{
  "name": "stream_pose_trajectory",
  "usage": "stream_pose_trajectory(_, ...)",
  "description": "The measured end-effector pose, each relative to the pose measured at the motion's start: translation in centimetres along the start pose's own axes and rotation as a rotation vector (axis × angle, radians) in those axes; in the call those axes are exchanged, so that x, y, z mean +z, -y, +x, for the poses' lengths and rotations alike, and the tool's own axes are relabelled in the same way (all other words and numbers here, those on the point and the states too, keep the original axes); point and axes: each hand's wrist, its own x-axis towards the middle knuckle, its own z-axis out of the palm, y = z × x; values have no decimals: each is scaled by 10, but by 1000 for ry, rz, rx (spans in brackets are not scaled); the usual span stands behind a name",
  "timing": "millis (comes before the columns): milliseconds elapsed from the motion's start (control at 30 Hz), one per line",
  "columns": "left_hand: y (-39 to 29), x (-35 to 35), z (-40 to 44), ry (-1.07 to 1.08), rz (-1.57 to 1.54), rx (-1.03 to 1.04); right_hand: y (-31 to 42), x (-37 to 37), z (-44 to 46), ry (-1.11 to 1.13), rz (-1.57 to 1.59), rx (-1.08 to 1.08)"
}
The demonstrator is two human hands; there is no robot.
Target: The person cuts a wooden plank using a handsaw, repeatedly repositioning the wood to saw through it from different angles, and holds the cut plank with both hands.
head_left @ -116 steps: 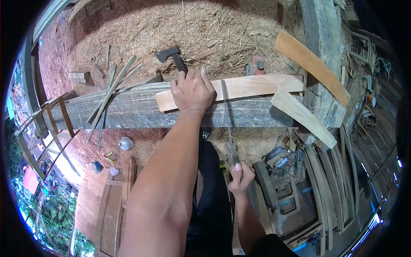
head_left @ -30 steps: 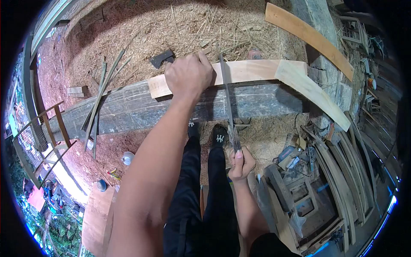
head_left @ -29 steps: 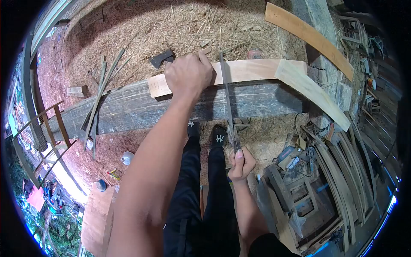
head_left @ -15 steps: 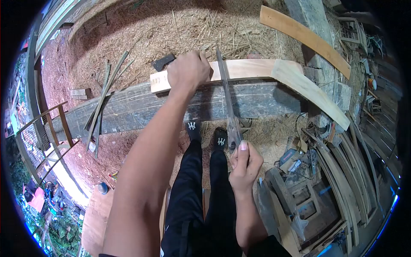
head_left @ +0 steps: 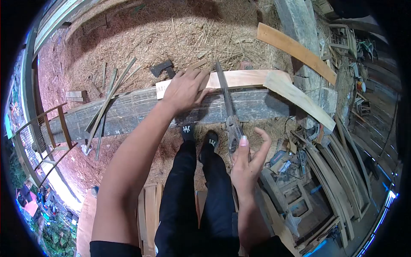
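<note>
The saw (head_left: pixel 227 96) is a long strip of grey metal, and its worn handle (head_left: pixel 233 128) points back to the right hand (head_left: pixel 248 165). That hand has its thumb up by the handle and its pointer finger bent and sticking out, away from the thumb. The other fingers are hidden, so I can't tell how tightly they hold on. The blade lies across a pale, smooth, gently curved board (head_left: pixel 248 78), just to the right of the left hand (head_left: pixel 186 88). The left hand is spread out on top of that board, fingers long and thumb apart.

Under the board, close below the left hand's fingers, is a big grey wooden beam (head_left: pixel 252 105), rough and scratched. Just past the left fingertips is a dark axe head (head_left: pixel 162 67) on straw-coloured wood shavings (head_left: pixel 205 25). Thin sticks (head_left: pixel 113 96) lie crossed to the left of the left hand. Beyond the right hand, a whitish curved piece (head_left: pixel 299 98) overlaps the board's end, and farther up is an orange-brown curved board (head_left: pixel 297 51). Below the left hand, two black shoes (head_left: pixel 187 133) have white letters like "NY".
</note>
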Motion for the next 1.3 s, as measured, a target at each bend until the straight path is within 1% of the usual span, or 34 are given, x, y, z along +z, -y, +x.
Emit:
stream_pose_trajectory(67,-8,-4,7,145,137,-78,-1,3,1,-40,-2,-52)
stream_pose_trajectory(100,-11,-3,9,142,136,-80,-3,1,3,37,-47,-36)
stream_pose_trajectory(167,-17,-2,10,215,65,-210,-7,1,4,101,-95,-31)
stream_pose_trajectory(200,-18,-2,8,213,67,-214,-9,0,4,133,-119,-30)
stream_pose_trajectory(267,-19,-2,6,141,81,-183,-12,-2,5,163,-175,-97)
stream_pose_trajectory(300,-17,0,6,143,83,-183,-11,-3,6,172,-192,-118)
stream_pose_trajectory(367,-13,5,5,77,61,-175,-4,-9,13,207,-176,-134)
stream_pose_trajectory(467,-16,1,5,60,23,-202,-2,-21,12,206,-244,-168)
stream_pose_trajectory(500,-16,-1,6,110,-19,-232,-3,-20,12,188,-260,-281)
stream_pose_trajectory(533,-16,0,6,105,-12,-231,-5,-19,12,170,-276,-391)
stream_pose_trajectory(567,-15,3,5,61,-3,-210,1,-16,12,178,-234,-336)
stream_pose_trajectory(600,-15,6,3,22,2,-192,6,-13,18,183,-231,-336)
stream_pose_trajectory(733,-14,3,9,64,11,-246,12,-2,33,173,-241,-230)
stream_pose_trajectory(767,-13,2,10,80,2,-230,6,-3,31,158,-156,-147)
stream_pose_trajectory(800,-13,0,10,79,3,-237,7,-4,27,152,-139,-119)
stream_pose_trajectory(867,-18,-1,8,79,-19,-176,10,-5,21,138,-105,-64)
stream_pose_trajectory(900,-20,-2,9,108,-19,-187,13,-3,19,126,-115,-44)
stream_pose_trajectory(1033,-17,-1,11,120,-19,-190,13,6,23,113,-133,-57)
stream_pose_trajectory(1100,-16,2,11,54,33,-209,7,8,28,127,-151,-82)
stream_pose_trajectory(1133,-17,3,11,55,22,-215,5,8,29,122,-158,-89)
stream_pose_trajectory(1200,-13,1,20,176,42,-268,7,4,24,115,-166,-103)
stream_pose_trajectory(1267,-7,5,22,157,41,-301,11,-8,6,123,-260,-186)
stream_pose_trajectory(1300,-7,3,22,161,30,-305,12,-8,7,99,-237,-196)
